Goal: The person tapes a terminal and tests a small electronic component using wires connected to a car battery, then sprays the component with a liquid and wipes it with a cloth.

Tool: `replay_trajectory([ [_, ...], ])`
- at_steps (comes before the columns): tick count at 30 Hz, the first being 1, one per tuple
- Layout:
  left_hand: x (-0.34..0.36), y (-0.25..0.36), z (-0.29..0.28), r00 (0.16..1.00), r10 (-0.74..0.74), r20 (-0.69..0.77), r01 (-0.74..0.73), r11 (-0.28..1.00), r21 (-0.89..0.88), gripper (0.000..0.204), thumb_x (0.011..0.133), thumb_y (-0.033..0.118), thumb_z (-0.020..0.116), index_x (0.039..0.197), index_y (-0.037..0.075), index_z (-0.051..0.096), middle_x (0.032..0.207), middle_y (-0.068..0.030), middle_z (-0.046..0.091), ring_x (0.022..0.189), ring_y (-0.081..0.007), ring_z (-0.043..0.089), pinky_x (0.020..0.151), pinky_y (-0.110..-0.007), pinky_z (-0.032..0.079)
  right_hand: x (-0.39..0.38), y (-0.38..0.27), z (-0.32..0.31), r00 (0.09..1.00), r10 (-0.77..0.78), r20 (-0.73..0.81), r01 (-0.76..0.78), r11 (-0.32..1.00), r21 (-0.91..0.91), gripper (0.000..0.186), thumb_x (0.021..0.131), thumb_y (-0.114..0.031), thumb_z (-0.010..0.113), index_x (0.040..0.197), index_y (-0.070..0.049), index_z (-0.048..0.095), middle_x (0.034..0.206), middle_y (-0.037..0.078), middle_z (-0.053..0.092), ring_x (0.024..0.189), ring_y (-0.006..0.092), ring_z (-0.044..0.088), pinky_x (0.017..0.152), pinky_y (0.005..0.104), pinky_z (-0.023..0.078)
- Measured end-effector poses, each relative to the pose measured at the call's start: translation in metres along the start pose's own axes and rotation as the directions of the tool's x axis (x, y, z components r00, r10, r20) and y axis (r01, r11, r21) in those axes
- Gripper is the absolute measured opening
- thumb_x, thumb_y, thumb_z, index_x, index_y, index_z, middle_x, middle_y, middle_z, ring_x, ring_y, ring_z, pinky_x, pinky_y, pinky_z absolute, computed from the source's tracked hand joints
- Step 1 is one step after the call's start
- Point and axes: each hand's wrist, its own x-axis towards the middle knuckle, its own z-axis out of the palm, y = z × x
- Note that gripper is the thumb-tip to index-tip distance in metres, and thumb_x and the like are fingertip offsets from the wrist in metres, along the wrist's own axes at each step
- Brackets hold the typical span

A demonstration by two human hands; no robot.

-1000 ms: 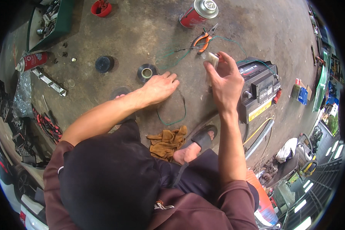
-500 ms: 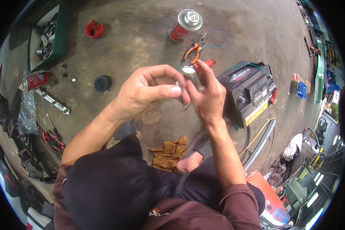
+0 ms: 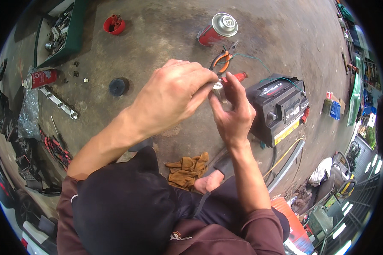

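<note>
Between the thumb and fingers of my right hand (image 3: 235, 117) is a small shiny cylinder (image 3: 220, 92), pale at its upper end; I cannot tell whether it is clear or metal. My left hand (image 3: 170, 91) reaches across from the left, back of the hand up, its fingertips pinched at the cylinder's upper end. What those fingertips hold, if anything, is hidden. Just beyond the hands lie orange-handled pliers (image 3: 221, 59) and a red clamp-like piece (image 3: 240, 77). A thin green wire (image 3: 259, 62) runs from near the pliers to the black battery (image 3: 281, 108).
A red spray can (image 3: 209, 35) stands at the back, a red cup (image 3: 115, 25) left of it. Further left are a green toolbox (image 3: 68, 46), another red can (image 3: 44, 78) and a dark round cap (image 3: 118, 86). Brown work gloves (image 3: 188, 170) lie by my foot.
My left hand has turned over, back upward, and its fingertips have come to the cylinder's upper end. The small white thing seen between its fingers earlier is hidden now. The view has shifted slightly.
</note>
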Motion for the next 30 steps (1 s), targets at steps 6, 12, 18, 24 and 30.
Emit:
replay_trajectory([
  [6,-0.0006,0.0006,0.0,0.999,-0.038,-0.003,0.038,0.993,0.112,0.011,0.088,0.009,0.083,0.097,0.006,0.077,0.089,-0.0053,0.073,0.085,-0.0265,0.072,0.087,-0.04,0.053,-0.0001,-0.001,0.0044,0.998,-0.067,0.0,0.067,0.998,-0.017,0.066,0.083,-0.001,0.086,0.145,-0.001,0.063,0.119,0.018,0.08,0.107,0.0285,0.081,0.092,0.0366,0.065],
  [12,0.0012,0.0006,-0.0002,0.998,-0.063,0.03,0.059,0.989,0.133,0.01,0.087,0.012,0.084,0.094,0.007,0.079,0.086,-0.0038,0.071,0.084,-0.0253,0.067,0.085,-0.04,0.051,-0.001,-0.0056,0.0043,0.997,-0.079,0.022,0.08,0.996,-0.046,0.065,0.083,0.0,0.085,0.144,0.0,0.064,0.118,0.018,0.08,0.106,0.0289,0.081,0.09,0.0368,0.065],
  [18,0.0,-0.0002,-0.0014,0.992,-0.117,0.055,0.11,0.987,0.121,0.011,0.088,0.014,0.084,0.095,0.007,0.079,0.085,-0.0037,0.072,0.086,-0.0257,0.066,0.085,-0.041,0.051,-0.0011,-0.0054,0.0074,0.995,-0.099,0.01,0.099,0.995,-0.025,0.067,0.081,0.001,0.086,0.144,0.0,0.064,0.116,0.019,0.08,0.105,0.0295,0.081,0.089,0.037,0.065],
  [24,0.0007,-0.0005,-0.0021,0.985,-0.152,0.077,0.149,0.988,0.05,0.011,0.088,0.013,0.084,0.096,0.006,0.08,0.085,-0.0042,0.072,0.086,-0.0262,0.067,0.084,-0.041,0.052,-0.0017,-0.0054,0.0078,0.994,-0.105,0.022,0.105,0.994,-0.022,0.066,0.082,0.001,0.086,0.143,0.001,0.064,0.116,0.019,0.08,0.104,0.0292,0.081,0.089,0.0367,0.065],
  [30,-0.0004,0.0003,-0.0017,0.989,-0.113,0.092,0.106,0.991,0.078,0.012,0.088,0.012,0.082,0.096,0.004,0.08,0.089,-0.0069,0.073,0.09,-0.027,0.066,0.087,-0.043,0.054,-0.0028,-0.0036,0.0068,0.992,-0.124,0.027,0.125,0.991,-0.037,0.065,0.081,0.001,0.087,0.143,0.002,0.065,0.115,0.018,0.08,0.103,0.0288,0.081,0.088,0.0364,0.065],
])
